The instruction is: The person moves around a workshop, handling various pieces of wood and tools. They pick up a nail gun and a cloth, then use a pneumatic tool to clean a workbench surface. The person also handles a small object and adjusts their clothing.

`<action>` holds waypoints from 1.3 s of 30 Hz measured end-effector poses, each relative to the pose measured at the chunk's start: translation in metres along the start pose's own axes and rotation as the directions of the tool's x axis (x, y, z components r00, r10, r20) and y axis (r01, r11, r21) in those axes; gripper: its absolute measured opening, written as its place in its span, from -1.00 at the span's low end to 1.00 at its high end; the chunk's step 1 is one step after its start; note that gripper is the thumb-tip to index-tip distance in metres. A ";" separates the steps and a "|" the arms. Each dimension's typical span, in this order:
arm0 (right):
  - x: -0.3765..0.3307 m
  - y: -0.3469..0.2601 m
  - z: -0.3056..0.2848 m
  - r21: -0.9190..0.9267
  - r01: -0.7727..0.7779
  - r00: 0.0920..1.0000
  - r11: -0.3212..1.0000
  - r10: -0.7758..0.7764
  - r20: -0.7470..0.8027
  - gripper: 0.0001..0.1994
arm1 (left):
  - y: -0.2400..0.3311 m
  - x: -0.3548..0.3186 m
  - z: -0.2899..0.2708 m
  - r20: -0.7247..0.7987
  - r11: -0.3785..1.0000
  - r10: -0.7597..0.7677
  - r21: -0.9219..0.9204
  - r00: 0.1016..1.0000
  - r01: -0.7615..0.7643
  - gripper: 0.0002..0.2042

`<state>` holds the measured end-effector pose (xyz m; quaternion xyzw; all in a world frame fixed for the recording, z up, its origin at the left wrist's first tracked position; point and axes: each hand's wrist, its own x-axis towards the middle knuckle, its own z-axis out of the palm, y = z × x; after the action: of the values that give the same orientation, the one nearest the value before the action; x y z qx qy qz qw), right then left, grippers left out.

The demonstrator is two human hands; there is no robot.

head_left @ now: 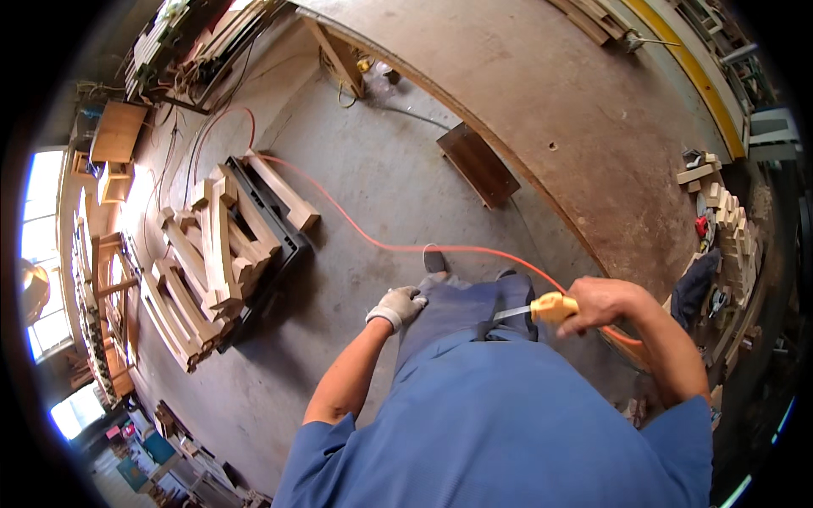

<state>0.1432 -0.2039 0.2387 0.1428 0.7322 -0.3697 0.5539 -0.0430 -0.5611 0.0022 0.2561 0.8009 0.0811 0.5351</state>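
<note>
My left hand [398,308], in a pale work glove, lies against my dark trousers [449,303] at the thigh with nothing visible in it. My bare right hand [594,303] is closed around a yellow-handled tool [552,307] at my right hip. From its handle a flat, pale metal strip [511,313] points left toward a dark strap at my waist. The exact kind of tool cannot be made out. An orange hose [364,233] runs across the floor and passes behind my right hand and forearm.
To the left, shaped wooden pieces [222,245] are piled on a black pallet [292,245]. A large brown worktable [542,127] spans the far right, with a dark wooden board [478,165] below its edge. Wood blocks [732,224] and a dark cloth [696,288] sit at right.
</note>
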 end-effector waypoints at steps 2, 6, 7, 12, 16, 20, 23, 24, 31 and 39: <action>0.000 -0.006 -0.009 -0.140 0.062 0.996 0.988 -0.053 0.066 -0.62 | -0.015 0.005 0.006 0.000 0.991 -0.058 -0.119 0.998 0.058 -0.50; 0.033 0.020 -0.024 -0.495 -0.215 0.970 0.842 0.127 -0.205 -0.61 | -0.028 0.010 0.027 -0.060 0.888 -0.225 -0.423 0.973 0.179 -0.55; 0.037 -0.012 -0.032 -0.378 -0.069 0.997 0.923 0.053 -0.052 -0.63 | -0.035 0.007 0.039 -0.061 0.853 -0.277 -0.476 0.959 0.216 -0.55; 0.134 -0.017 -0.036 -0.602 -0.063 0.997 0.796 0.024 -0.072 -0.67 | -0.111 0.034 0.154 0.103 0.743 -0.455 -0.503 0.884 0.441 -0.42; 0.155 -0.084 -0.017 -0.444 0.212 0.974 0.871 -0.149 0.172 -0.74 | -0.133 0.039 0.237 0.404 -0.046 -0.499 -0.896 0.767 0.442 -0.40; 0.228 -0.050 0.007 -0.663 0.109 0.985 0.741 -0.169 -0.027 -0.78 | -0.097 0.002 0.217 -0.066 0.732 -0.319 -0.651 0.945 0.201 -0.67; 0.233 -0.067 0.004 -0.646 0.086 0.989 0.759 -0.145 -0.039 -0.78 | -0.067 -0.013 0.193 0.256 -0.111 -0.513 -0.966 0.819 0.232 -0.84; 0.231 -0.078 0.007 -0.672 0.152 0.986 0.725 -0.155 0.056 -0.78 | -0.058 -0.017 0.184 0.265 -0.114 -0.563 -0.963 0.783 0.244 -0.87; 0.266 -0.087 0.025 -0.609 0.050 0.996 0.792 -0.081 -0.024 -0.73 | -0.052 -0.021 0.191 0.212 -0.197 -0.705 -0.975 0.676 0.100 -0.93; 0.285 -0.106 0.041 -0.683 0.094 0.994 0.725 -0.101 0.029 -0.69 | -0.047 -0.033 0.179 0.149 -0.049 -0.741 -0.984 0.655 0.169 -0.92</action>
<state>0.0082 -0.3625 0.0132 -0.1074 0.8259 -0.1027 0.5438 0.1125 -0.6436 -0.0636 -0.4703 0.6806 0.4320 0.3591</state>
